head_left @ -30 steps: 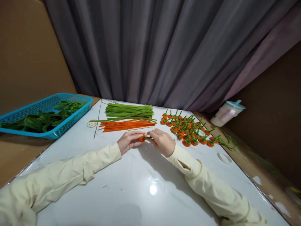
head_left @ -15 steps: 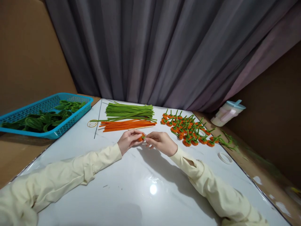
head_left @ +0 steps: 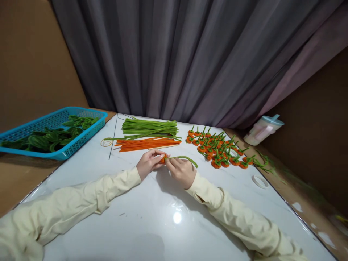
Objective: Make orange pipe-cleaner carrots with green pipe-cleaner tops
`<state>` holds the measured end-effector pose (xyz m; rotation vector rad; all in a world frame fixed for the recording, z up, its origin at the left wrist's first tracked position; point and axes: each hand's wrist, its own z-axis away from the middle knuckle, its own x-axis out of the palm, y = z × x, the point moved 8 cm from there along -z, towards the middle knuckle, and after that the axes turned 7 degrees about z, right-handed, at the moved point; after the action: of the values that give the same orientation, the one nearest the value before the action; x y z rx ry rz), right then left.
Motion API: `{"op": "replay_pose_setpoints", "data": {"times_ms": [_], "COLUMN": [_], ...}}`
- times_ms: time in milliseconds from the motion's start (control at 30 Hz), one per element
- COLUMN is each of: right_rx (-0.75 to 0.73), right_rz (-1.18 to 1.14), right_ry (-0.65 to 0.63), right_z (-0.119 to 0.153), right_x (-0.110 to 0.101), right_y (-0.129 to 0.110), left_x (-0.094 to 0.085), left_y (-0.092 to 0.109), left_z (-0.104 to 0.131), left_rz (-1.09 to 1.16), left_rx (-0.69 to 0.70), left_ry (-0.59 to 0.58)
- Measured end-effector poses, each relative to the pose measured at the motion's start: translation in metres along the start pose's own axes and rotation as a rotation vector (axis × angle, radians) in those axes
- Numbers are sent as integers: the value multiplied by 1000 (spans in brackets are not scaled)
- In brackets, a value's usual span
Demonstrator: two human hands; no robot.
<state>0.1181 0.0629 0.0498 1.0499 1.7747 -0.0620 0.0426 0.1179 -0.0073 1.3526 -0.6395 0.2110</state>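
Between the fingers of my left hand (head_left: 149,164) is a small orange pipe-cleaner pumpkin (head_left: 163,158), partly covered by the thumb. My right hand (head_left: 181,172) pinches a green pipe cleaner (head_left: 186,157) right beside the pumpkin, and its free end curves out to the right over the knuckles. Fingers hide where the green stem meets the orange body. Just beyond my hands lie a bundle of orange pipe cleaners (head_left: 146,145) and a bundle of green pipe cleaners (head_left: 149,127). Several finished-looking orange pumpkins with green stems (head_left: 216,164) stand grouped to the right.
A blue basket (head_left: 66,154) with green leaf shapes (head_left: 43,139) stands at the left. Tape rolls (head_left: 260,182) lie at the right, near green scraps (head_left: 262,163). A lidded cup (head_left: 263,130) leans behind them. Wire rings (head_left: 107,142) rest left of the bundles on the white table (head_left: 114,224).
My right hand has turned and shifted slightly left and down, and the long green pipe cleaner now shows above it. My left hand keeps the pumpkin in nearly the same place.
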Motion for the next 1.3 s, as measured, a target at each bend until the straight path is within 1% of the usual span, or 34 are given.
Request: {"op": "replay_pose_setpoints", "data": {"times_ms": [67, 100, 167, 233, 300, 367, 400, 433, 467, 500, 533, 600, 667, 800, 900, 1000, 1133, 1233, 1300], "right_rx": [-27, -12, 64, 201, 411, 676, 800, 899, 966, 1002, 1012, 987, 926, 794, 740, 729, 757, 753, 737], "right_rz": [40, 39, -26, -215, -556, -1010, -1239, -1449, -1627, -1771, -1886, -2048, -2114, -2013, -1962, -1939, -1938, -1994, -2036], "right_ry": [64, 83, 92, 71, 17, -85, -147, -209, -266, -314, -352, -414, -449, -457, -474, -510, -536, -536, -510], "right_z": [2, 3, 4, 5, 8, 14, 17, 20, 21, 20, 19, 16, 13, 10, 11, 13, 16, 17, 16], "right_x": [-3, -3, -3, -1, 8, 27, 37, 46, 53, 57, 60, 64, 65, 63, 62, 61, 63, 66, 69], "right_y": [-4, -4, -1, 6, 18, 28, 29, 27, 23, 20, 18, 14, 12, 16, 19, 23, 26, 24, 23], "left_x": [-2, -3, -2, -2, -2, -1, 0, 1, 1, 2, 3, 4, 5, 14, 19, 22, 25, 27, 27], "left_y": [-1, -1, 0, 2, 3, 5, 7, 10, 12, 15, 17, 19, 19, 24, 25, 27, 33, 34, 35], "left_z": [0, 0, 0, 1, 1, 1, 1, 1, 1, 2, 2, 4, 5, 11, 14, 16, 19, 21, 22], "left_rz": [5, 17, 44, 57, 55, 39, 18, -15, -54, -94, -130, -172, -191, -237, -255, -282, -386, -449, -479], "left_rx": [-19, -16, 3, 20, 28, 55, 81, 109, 138, 163, 181, 192, 195, 246, 261, 276, 386, 454, 481], "left_ry": [15, 18, 20, 24, 25, 10, -1, -13, -23, -32, -38, -43, -45, -103, -132, -132, -137, -161, -166]}}
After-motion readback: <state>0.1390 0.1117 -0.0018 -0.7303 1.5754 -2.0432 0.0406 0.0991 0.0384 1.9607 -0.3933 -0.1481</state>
